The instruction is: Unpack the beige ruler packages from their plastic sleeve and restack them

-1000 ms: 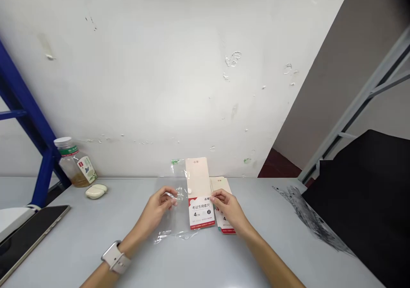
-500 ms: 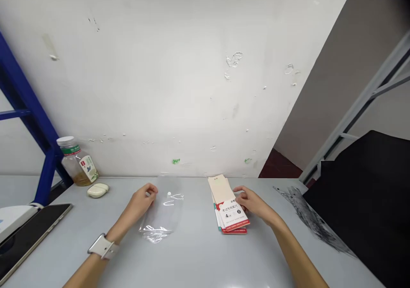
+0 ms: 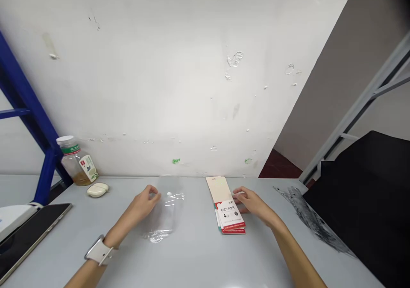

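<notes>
Lying between the two hands on the grey table (image 3: 198,260), the stack of card packets (image 3: 226,198) is directly at the left side of the right hand (image 3: 254,204), and this relation seems to me the most important one. The long axis of the stack runs away from the person, with its far end leaning a little to the left, so the right hand meets it at the long right edge and not at an end. The right grip has bent fingers at this edge, but I cannot tell whether they pinch the cards or only touch them. The left hand (image 3: 144,204) is well apart from the stack and is nearest to the clear bag (image 3: 165,217), which lies flat just to its right. The bag also points away from the person, its far end leaning slightly to the right. The left grip is curled at the bag's left edge; whether it is grasping the thin film, I cannot tell.
</notes>
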{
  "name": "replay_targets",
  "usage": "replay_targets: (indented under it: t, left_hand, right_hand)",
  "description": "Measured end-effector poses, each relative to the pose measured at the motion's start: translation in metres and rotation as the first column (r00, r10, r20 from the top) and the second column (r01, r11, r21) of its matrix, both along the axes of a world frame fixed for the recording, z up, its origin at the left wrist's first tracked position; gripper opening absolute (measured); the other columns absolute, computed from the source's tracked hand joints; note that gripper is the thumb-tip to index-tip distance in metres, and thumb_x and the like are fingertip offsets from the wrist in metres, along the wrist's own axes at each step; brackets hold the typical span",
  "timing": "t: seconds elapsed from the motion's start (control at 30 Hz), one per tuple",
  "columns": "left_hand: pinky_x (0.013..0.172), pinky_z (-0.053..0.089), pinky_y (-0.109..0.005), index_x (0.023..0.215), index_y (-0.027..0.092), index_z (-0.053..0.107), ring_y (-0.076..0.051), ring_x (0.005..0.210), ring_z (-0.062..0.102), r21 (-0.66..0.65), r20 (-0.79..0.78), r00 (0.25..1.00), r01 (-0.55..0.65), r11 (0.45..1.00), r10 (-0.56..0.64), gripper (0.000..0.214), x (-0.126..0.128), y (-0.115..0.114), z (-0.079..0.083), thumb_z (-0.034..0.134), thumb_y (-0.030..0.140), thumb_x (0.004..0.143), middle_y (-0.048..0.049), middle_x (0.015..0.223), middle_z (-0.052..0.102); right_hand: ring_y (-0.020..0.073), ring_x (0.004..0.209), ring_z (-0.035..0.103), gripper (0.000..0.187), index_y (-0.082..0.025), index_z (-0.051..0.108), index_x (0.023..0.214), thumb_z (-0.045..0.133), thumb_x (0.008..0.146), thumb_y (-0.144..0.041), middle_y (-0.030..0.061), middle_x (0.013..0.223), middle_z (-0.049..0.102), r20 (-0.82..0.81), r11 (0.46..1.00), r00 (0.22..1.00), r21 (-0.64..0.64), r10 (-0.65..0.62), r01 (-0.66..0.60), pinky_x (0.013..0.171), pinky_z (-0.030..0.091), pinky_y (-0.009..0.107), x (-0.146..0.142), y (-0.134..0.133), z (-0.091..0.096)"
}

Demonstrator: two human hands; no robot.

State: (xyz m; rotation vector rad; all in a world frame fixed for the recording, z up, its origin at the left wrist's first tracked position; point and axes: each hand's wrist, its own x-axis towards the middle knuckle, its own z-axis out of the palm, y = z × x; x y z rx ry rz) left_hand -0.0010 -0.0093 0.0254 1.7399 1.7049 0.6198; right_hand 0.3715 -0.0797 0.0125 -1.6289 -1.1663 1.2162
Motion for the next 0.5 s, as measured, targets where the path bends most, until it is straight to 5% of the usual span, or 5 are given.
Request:
replay_targets:
  t: [0.13,0.5]
  left_hand:
    - [0.067,0.045,-0.033,0.084,0.024,0.056,-0.023,0.072,0.061,-0.024,0.106,0.994,0.043,0.999,-0.041,0.029,0.003,-0.002,0.000,0.054,0.051,0.075,-0.0037,0.084,0.070]
    - [0.094,0.044,-0.039,0.088,0.023,0.056,-0.026,0.105,0.060,-0.036,0.321,0.930,0.199,0.979,-0.177,0.029,0.021,-0.012,-0.004,0.053,0.050,0.078,-0.0077,0.105,0.066]
  right_hand:
    - [0.0277,0.109,0.063,0.020,-0.022,0.064,0.097,0.061,0.083,-0.036,0.0115,0.110,0.069,-0.078,1.000,0.997,0.019,0.013,-0.012,0.076,0.057,0.037,-0.008,-0.002,0.003]
    - [0.0247,0.112,0.062,0.021,-0.024,0.064,0.097,0.060,0.081,-0.037,0.0074,0.118,0.068,-0.033,0.995,0.997,0.078,0.065,-0.063,0.087,0.052,0.036,-0.038,0.002,0.001]
